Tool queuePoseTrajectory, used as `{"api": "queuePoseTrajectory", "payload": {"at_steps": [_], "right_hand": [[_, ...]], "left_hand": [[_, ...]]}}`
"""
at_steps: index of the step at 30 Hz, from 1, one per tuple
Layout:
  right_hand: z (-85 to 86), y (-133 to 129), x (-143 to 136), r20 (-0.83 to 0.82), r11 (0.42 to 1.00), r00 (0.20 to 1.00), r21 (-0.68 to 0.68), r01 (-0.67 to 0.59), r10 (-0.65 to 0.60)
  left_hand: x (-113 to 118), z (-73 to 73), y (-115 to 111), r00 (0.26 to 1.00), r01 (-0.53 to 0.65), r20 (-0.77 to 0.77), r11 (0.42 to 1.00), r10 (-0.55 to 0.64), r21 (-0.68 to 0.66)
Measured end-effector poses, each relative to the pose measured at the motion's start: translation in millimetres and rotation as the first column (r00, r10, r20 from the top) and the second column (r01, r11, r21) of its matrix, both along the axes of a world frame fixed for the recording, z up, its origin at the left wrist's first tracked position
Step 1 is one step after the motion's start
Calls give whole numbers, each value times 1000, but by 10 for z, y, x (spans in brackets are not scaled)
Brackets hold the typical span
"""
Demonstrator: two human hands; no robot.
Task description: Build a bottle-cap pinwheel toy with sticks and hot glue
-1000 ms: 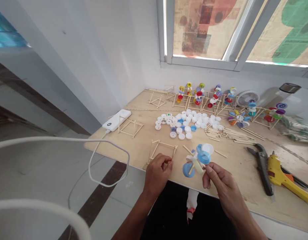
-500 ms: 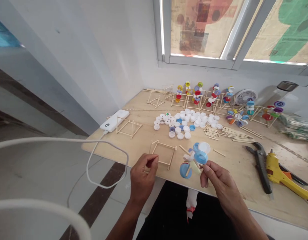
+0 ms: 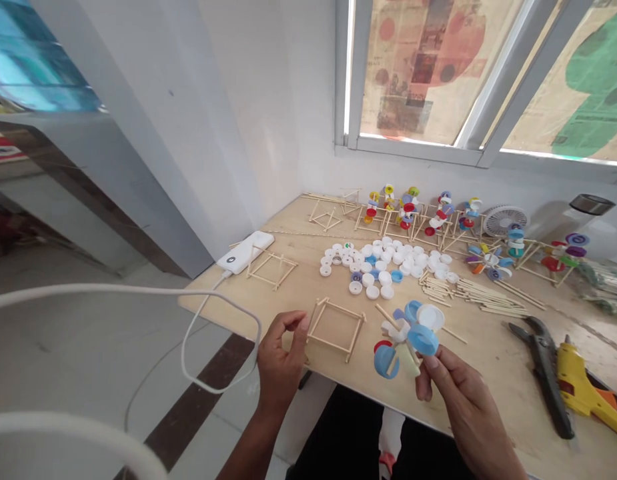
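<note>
My right hand (image 3: 453, 383) pinches a wheel of bottle caps and sticks (image 3: 403, 337), holding it above the table's front part. Blue, white and red caps show on the wheel, and a wooden stick juts from it to the upper left. My left hand (image 3: 284, 353) is beside the left side of a square stick frame (image 3: 329, 343) lying on the table. Its thumb and forefinger are pressed together; whether something small is between them is hidden.
White and blue caps (image 3: 388, 257) and loose sticks (image 3: 488, 295) lie mid-table. Finished cap wheels on frames (image 3: 408, 217) line the back. A power bank (image 3: 245, 253) with a cable is left; pliers (image 3: 545, 373) and a yellow glue gun (image 3: 583, 383) are right.
The view has shifted, so the table things appear lower and further right. My left hand's fingertips are slightly higher against the frame. My right hand still holds the cap wheel.
</note>
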State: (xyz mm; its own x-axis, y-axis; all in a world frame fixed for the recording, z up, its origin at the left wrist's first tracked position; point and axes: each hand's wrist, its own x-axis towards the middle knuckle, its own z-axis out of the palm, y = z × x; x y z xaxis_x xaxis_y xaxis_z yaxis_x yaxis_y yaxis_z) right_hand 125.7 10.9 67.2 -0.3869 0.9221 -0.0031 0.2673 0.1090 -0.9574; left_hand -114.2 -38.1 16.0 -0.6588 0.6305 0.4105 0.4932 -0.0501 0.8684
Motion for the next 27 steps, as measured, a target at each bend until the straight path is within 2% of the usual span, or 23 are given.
{"api": "queuePoseTrajectory", "payload": {"at_steps": [11, 19, 23, 27], "right_hand": [[-2, 70, -24, 75, 997, 996, 63, 34, -38], [87, 105, -104, 171, 980, 982, 195, 51, -85], [121, 121, -154, 217, 957, 967, 281, 70, -134], [151, 139, -233, 254, 901, 942, 423, 94, -217]], "left_hand": [[-104, -72, 76, 994, 72, 78, 997, -70, -21], [-128, -104, 126, 981, 109, 158, 994, -112, 29], [-132, -111, 144, 971, 124, 199, 991, -131, 49], [-138, -118, 151, 961, 128, 242, 991, -135, 44]]}}
